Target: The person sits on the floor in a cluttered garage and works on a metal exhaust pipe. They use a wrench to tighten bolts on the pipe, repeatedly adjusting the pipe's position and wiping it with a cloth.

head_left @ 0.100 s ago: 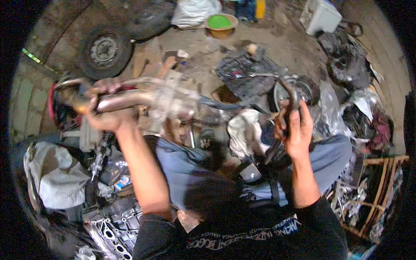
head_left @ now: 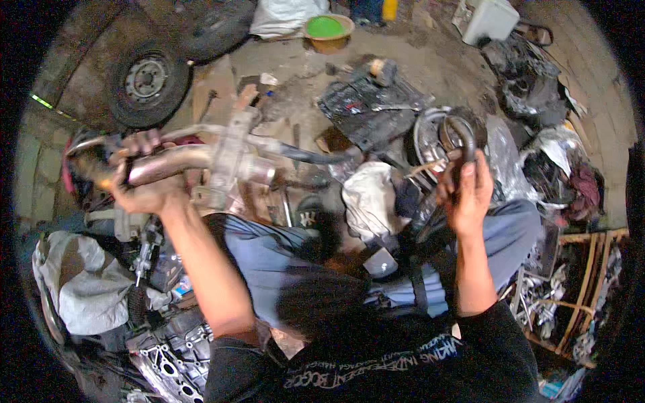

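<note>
My left hand (head_left: 151, 191) is closed around a bare metal pipe assembly (head_left: 178, 166), raised above the floor at the left. The assembly has a thick tube, a thinner pipe beside it and a pale flat bracket (head_left: 232, 158) across it; motion blurs its outline. At the right, my right hand (head_left: 469, 201) grips a dark hooked pipe or hose (head_left: 462, 127) with its bend pointing up. The lower part of that piece is hidden by my fingers and blur. Beneath it lies a round metal-rimmed part (head_left: 423, 131).
Two tyres, one on a wheel (head_left: 148, 80), rest at the back left. A bowl with green inside (head_left: 326, 28) and a white container (head_left: 485, 20) stand farther back. A black plastic bag (head_left: 366, 111) lies mid-floor. An engine part (head_left: 171, 363) is at lower left, a wooden-framed rack (head_left: 588, 289) at right.
The whole view has shifted slightly. My left hand has carried the pipe assembly a little to the left, and my right hand with the hooked piece has moved slightly right.
</note>
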The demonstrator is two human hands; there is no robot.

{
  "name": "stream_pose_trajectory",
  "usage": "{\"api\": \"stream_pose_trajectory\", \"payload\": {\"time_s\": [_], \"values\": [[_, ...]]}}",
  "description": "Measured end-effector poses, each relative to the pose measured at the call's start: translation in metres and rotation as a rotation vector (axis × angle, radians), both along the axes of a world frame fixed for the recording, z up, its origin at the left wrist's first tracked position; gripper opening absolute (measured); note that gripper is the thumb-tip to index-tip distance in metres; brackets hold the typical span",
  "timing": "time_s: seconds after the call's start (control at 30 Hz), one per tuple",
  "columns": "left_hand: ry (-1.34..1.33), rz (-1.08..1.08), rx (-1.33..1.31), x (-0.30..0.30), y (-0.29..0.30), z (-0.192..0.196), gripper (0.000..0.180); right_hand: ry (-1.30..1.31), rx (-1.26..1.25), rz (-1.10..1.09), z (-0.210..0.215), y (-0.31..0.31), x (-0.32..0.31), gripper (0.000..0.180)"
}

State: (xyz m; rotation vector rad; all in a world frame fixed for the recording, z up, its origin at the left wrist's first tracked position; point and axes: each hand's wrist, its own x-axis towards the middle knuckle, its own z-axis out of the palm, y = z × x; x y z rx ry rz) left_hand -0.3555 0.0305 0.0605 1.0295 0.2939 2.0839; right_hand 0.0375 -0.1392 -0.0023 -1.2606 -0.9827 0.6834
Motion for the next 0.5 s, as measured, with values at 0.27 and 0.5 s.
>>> {"api": "stream_pose_trajectory", "payload": {"time_s": [0.27, 0.5], "values": [[0.337, -0.03, 0.118, -0.102, 0.024, -0.018, 0.029, 0.061, -0.103, -0.28, -0.052, -0.01, 0.08, 0.044], [0.501, 0.342, 0.269, -0.1, 0.025, -0.024, 0.023, 0.214, -0.283, -0.331, -0.103, -0.011, 0.077, 0.049]]}}
